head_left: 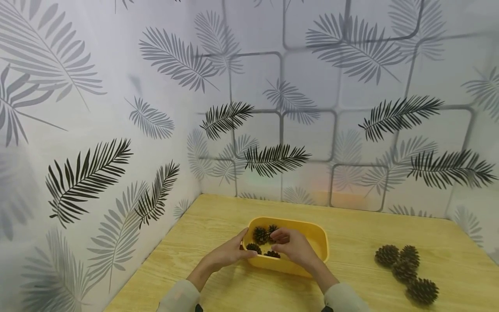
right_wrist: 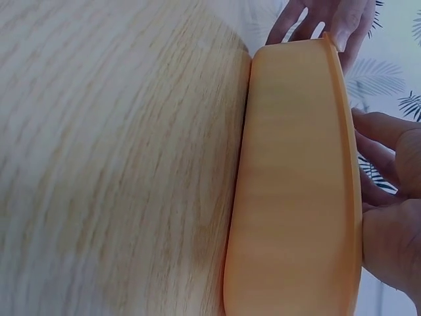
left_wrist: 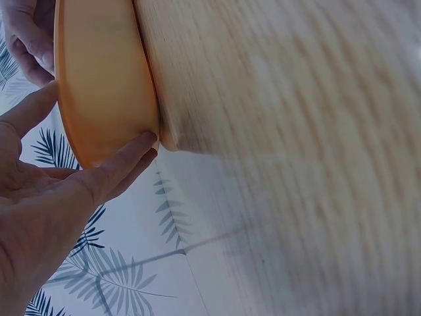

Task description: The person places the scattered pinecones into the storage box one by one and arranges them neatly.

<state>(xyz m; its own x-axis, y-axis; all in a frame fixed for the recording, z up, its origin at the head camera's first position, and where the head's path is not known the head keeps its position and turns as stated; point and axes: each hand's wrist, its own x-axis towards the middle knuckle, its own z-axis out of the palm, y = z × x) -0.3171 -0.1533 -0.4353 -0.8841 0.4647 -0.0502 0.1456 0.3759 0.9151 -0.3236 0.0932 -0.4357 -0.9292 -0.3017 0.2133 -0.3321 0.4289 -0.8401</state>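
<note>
A yellow plastic bin (head_left: 286,265) sits on the table, with several brown pine cones (head_left: 260,235) gathered in its left half. My left hand (head_left: 228,253) holds the bin's left end, thumb on the near rim and fingers along the end wall. The left wrist view shows those fingers (left_wrist: 118,168) lying against the outside of the wall. Over the bin's inside is my right hand (head_left: 294,248), its fingers bent loosely and thumb apart from them, close to the pine cones. In the right wrist view, the bin wall (right_wrist: 296,178) hides the pine cones.
Several more pine cones (head_left: 405,271) lie in a cluster on the wood-grain table (head_left: 351,234), right of the bin. White wall coverings with leaf prints (head_left: 277,160) rise behind the table and along its left side.
</note>
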